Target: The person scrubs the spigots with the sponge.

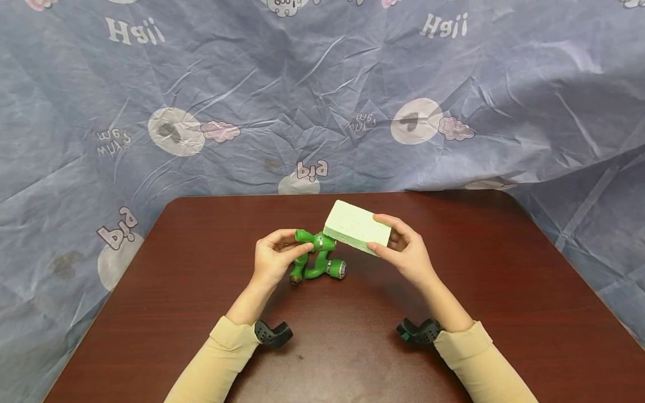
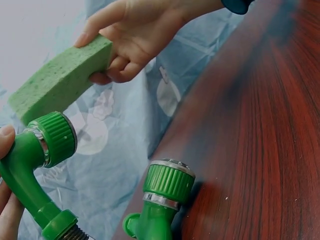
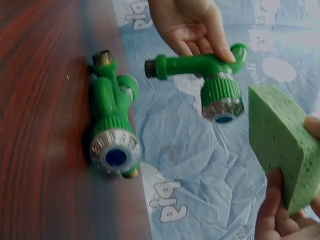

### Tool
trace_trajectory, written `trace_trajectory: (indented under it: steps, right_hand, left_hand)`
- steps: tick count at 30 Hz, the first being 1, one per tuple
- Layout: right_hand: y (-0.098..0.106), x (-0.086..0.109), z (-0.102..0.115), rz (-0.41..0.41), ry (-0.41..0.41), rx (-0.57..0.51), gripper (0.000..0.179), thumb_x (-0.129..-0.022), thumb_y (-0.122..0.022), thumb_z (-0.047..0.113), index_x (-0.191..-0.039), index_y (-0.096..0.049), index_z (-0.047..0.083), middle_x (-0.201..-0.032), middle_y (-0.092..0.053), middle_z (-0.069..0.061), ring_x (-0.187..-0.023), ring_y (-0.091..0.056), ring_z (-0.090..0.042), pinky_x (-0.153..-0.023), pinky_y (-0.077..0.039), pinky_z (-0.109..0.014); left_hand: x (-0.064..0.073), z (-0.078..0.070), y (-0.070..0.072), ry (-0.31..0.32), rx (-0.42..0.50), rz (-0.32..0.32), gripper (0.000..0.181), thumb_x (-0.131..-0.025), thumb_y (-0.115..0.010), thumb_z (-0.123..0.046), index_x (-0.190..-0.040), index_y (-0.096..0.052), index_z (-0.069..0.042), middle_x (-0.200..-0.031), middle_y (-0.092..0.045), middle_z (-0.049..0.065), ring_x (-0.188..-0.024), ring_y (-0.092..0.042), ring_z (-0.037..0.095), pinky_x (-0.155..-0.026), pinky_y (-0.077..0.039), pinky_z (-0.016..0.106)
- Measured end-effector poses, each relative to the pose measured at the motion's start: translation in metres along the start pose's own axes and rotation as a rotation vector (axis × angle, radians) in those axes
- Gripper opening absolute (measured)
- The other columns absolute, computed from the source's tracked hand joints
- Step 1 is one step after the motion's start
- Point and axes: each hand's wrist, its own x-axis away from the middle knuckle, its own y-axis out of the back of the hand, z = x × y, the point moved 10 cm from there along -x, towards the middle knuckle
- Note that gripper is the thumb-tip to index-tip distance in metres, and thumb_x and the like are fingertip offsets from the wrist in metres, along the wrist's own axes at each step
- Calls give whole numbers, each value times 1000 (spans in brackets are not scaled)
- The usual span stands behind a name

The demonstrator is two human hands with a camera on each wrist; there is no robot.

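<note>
My left hand (image 1: 269, 260) pinches a green plastic tap (image 1: 308, 240) between thumb and fingers, above the table. Its ribbed knob (image 2: 54, 139) has a silvery end, and its threaded inlet shows in both wrist views. A pale green, speckled sponge (image 1: 355, 224) is in my right hand (image 1: 414, 254), gripped at one end with the thumb on one side and fingers on the other. The sponge's free end tilts toward the tap's knob; the right wrist view shows a small gap between them. Below the left hand, more green taps (image 3: 107, 105) lie close together on the table.
The dark reddish-brown wooden table (image 1: 201, 336) has rounded far corners. Behind it hangs a wrinkled blue-grey printed cloth (image 1: 282, 84). Each wrist wears a black strap mount (image 1: 274, 334), which sticks out inward over the table.
</note>
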Motion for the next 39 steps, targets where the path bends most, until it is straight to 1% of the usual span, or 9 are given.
trace_trajectory:
  steps: [3, 6, 9, 13, 17, 23, 30, 36, 39]
  right_hand:
    - [-8, 0, 0, 70, 2, 28, 54, -78, -71, -8, -128, -50, -5, -123, -53, -13, -90, -61, -16, -71, -55, -25]
    - [-4, 0, 0, 29, -6, 62, 54, -78, -72, -7, -128, -53, -2, -123, -53, -11, -90, -61, -14, -71, -54, -23]
    - [0, 0, 1, -18, -4, 10, 54, -77, -71, -10, -127, -53, -3, -113, -56, -10, -84, -60, -13, -67, -53, -21]
    - [-11, 1, 11, 72, 77, -91, 55, -76, -68, -15, -127, -49, -9, -117, -54, -12, -87, -59, -16, -69, -53, -23]
    - [-19, 2, 17, 142, 156, -121, 56, -75, -66, -19, -127, -47, -13, -129, -48, -14, -94, -59, -18, -73, -53, -24]
    - [-10, 0, 13, 108, 153, -144, 56, -74, -65, -21, -127, -48, -12, -127, -49, -14, -92, -59, -18, -72, -53, -24]
    - [-15, 3, 19, 225, 196, -200, 58, -74, -67, -18, -127, -44, -15, -133, -46, -13, -102, -56, -19, -76, -53, -25]
    - [-6, 0, 16, 135, 173, -175, 57, -74, -65, -22, -127, -45, -14, -130, -48, -13, -96, -58, -19, -75, -53, -25]
    - [-5, 1, 16, 159, 166, -208, 58, -73, -65, -22, -127, -45, -15, -130, -49, -12, -95, -58, -18, -73, -53, -24]
  left_hand:
    - [1, -1, -1, -1, 3, -5, 32, -65, -75, 19, -94, -61, 19, -80, -71, 0, -74, -68, 18, -68, -57, 29]
    - [2, 0, -3, 6, -1, -10, 32, -65, -75, 18, -94, -61, 19, -81, -71, 1, -72, -68, 18, -67, -57, 29]
    - [3, 2, -5, 13, -25, -12, 30, -66, -76, 17, -93, -63, 17, -81, -70, 3, -73, -68, 18, -68, -57, 28]
    - [5, 5, -8, 34, -41, -1, 29, -66, -75, 17, -93, -63, 17, -81, -70, 2, -74, -68, 17, -68, -57, 28]
    - [6, 10, -14, 77, -30, 39, 29, -67, -73, 19, -94, -62, 19, -81, -70, -1, -72, -68, 16, -67, -57, 28]
    - [10, 7, -25, 71, -9, 135, 32, -71, -72, 15, -101, -62, 17, -86, -71, 0, -78, -68, 14, -70, -57, 29]
    - [11, 5, -29, 68, 5, 162, 37, -71, -72, 15, -106, -60, 17, -87, -71, 1, -80, -68, 14, -73, -56, 29]
    - [12, 5, -30, 82, 5, 171, 37, -72, -72, 14, -107, -60, 17, -89, -70, 10, -79, -67, 13, -73, -56, 27]
    - [12, 6, -29, 100, 18, 160, 38, -72, -71, 14, -108, -59, 17, -89, -70, 9, -80, -67, 13, -73, -56, 27]
